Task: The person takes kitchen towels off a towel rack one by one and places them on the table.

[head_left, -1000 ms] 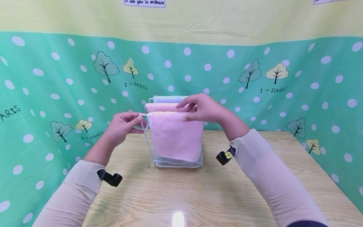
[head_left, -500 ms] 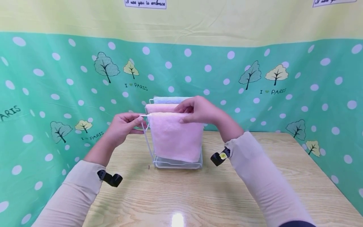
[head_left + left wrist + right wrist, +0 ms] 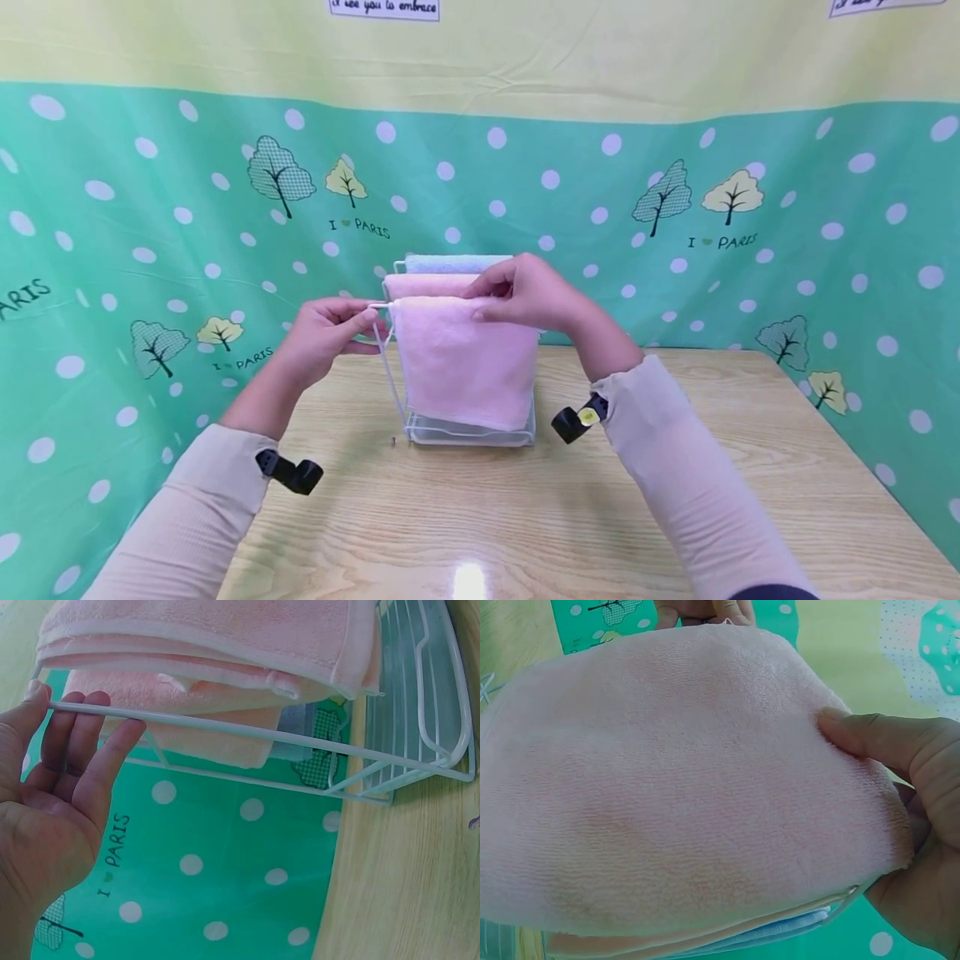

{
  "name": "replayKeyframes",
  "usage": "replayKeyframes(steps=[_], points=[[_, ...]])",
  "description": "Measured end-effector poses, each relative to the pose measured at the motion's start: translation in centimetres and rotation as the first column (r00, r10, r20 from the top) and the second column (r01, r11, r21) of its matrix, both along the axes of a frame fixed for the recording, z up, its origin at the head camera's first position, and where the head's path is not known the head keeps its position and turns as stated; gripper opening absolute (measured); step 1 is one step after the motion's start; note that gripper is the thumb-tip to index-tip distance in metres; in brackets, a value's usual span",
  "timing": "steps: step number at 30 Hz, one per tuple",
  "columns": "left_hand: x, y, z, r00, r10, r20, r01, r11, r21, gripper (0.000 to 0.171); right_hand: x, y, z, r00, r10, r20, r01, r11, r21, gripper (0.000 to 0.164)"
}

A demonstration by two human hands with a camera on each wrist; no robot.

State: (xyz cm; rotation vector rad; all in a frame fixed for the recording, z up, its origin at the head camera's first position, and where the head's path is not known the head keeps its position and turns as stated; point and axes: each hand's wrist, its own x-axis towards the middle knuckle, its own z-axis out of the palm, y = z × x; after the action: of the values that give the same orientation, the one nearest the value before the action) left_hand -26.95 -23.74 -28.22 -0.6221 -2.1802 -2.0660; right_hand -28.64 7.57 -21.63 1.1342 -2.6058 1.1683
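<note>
A white wire rack point(image 3: 392, 375) stands on the table with towels draped over its bars. My left hand point(image 3: 330, 337) grips the rack's upper left corner; in the left wrist view the thumb and fingers point(image 3: 124, 746) close round the white bar point(image 3: 225, 724). Over the front bar hangs a folded pink towel point(image 3: 465, 367). My right hand point(image 3: 525, 292) pinches its top edge, thumb in front and fingers behind, as the right wrist view also shows with the thumb point(image 3: 847, 735) on the pink cloth point(image 3: 690, 772).
Behind the front towel hang a second pink towel point(image 3: 423, 286) and a blue towel point(image 3: 442, 264). A pale tray point(image 3: 472, 437) forms the rack's base. A tiny dark object point(image 3: 393, 442) lies left of it on the wooden table point(image 3: 465, 517). A patterned curtain point(image 3: 562, 217) stands behind.
My right hand has shifted slightly left and down along the front towel's top edge, its fingers closing over the cloth. The left hand and the rack have stayed in place.
</note>
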Motion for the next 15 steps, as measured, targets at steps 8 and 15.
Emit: replayKeyframes(steps=[8, 15], points=[[-0.01, 0.01, 0.09, 1.000, -0.011, -0.002, 0.011, 1.000, 0.015, 0.018, 0.11, -0.01, 0.07, 0.998, -0.014, -0.058, 0.012, 0.999, -0.039, 0.017], [-0.01, 0.11, 0.08, 1.000, -0.007, -0.007, 0.007, 1.000, -0.001, 0.015, 0.09, 0.17, 0.35, 0.993, -0.043, -0.113, 0.033, 0.996, -0.086, 0.016]])
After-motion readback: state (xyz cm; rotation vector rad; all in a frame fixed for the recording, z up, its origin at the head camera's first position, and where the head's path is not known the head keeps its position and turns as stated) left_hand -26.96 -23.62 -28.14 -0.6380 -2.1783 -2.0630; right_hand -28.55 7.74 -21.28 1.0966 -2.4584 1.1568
